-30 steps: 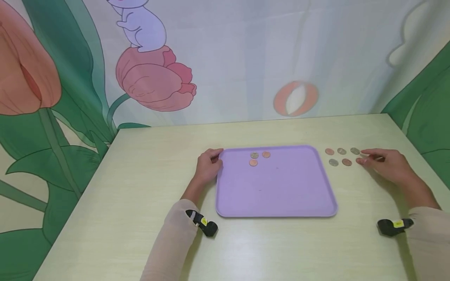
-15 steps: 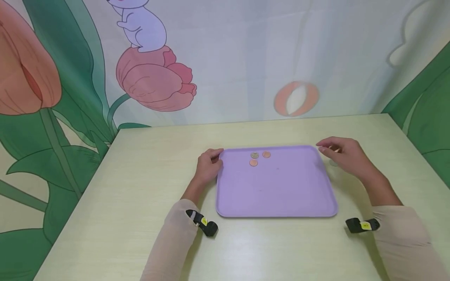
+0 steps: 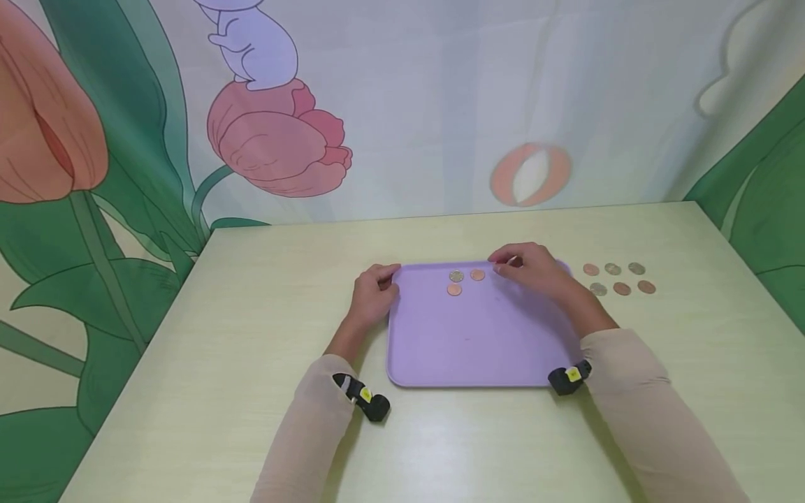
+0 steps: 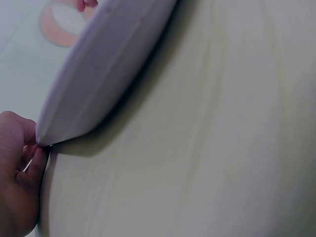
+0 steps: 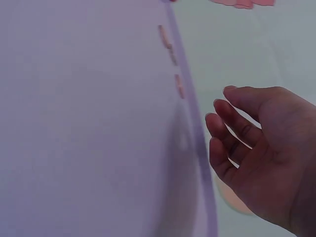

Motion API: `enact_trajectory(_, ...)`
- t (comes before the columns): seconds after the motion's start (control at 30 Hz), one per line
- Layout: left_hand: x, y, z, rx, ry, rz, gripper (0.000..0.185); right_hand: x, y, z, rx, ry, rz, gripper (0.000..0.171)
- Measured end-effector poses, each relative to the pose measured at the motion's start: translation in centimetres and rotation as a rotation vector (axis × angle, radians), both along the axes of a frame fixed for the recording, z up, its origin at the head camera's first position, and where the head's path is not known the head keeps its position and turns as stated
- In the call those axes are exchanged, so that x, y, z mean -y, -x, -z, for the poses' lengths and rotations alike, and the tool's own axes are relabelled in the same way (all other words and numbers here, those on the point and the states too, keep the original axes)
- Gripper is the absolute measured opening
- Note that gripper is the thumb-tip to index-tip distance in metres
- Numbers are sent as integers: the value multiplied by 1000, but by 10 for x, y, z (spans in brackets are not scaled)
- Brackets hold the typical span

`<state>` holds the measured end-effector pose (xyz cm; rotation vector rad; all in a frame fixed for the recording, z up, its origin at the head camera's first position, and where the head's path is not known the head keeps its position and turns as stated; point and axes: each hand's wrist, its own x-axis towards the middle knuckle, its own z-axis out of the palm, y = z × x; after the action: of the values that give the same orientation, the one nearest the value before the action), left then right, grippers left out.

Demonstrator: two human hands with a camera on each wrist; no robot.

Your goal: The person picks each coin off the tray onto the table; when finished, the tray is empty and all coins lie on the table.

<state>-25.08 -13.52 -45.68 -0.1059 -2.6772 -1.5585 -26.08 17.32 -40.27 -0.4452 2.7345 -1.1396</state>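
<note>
My left hand (image 3: pixel 374 295) pinches the left edge of a purple tray (image 3: pixel 478 349) near its far corner; in the left wrist view the thumb and fingers meet at the tray's rim. Three coins lie inside the tray along its far side: a silver coin (image 3: pixel 455 276), a copper coin (image 3: pixel 477 275) and another copper coin (image 3: pixel 454 289). Just right of them my right hand (image 3: pixel 531 269) hovers above the tray's far edge. Its fingers are loosely curled with nothing between them, as the right wrist view shows.
On the table (image 3: pixel 264 335), right of the tray, several coins lie in two rows, among them a silver coin (image 3: pixel 636 268) and a copper coin (image 3: pixel 646 286). A printed curtain (image 3: pixel 402 126) hangs behind the table's far edge.
My right hand has moved left from the coins on the table to above the tray beside the three coins. The left hand and tray stay put.
</note>
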Motion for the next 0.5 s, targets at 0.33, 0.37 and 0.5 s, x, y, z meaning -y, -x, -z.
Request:
enact_trajectory(0.33, -1, -1, -1, 3, -1, -7, 44, 16, 14, 20, -57, -85, -97, 32)
enact_trajectory(0.37, -1, -1, -2, 3, -4, -7, 44, 16, 15, 21, -66, -94, -102, 31)
enact_trajectory(0.5, -1, -2, -2, 2, -6, -3, 45, 19, 17, 25, -93, -142, -95, 29)
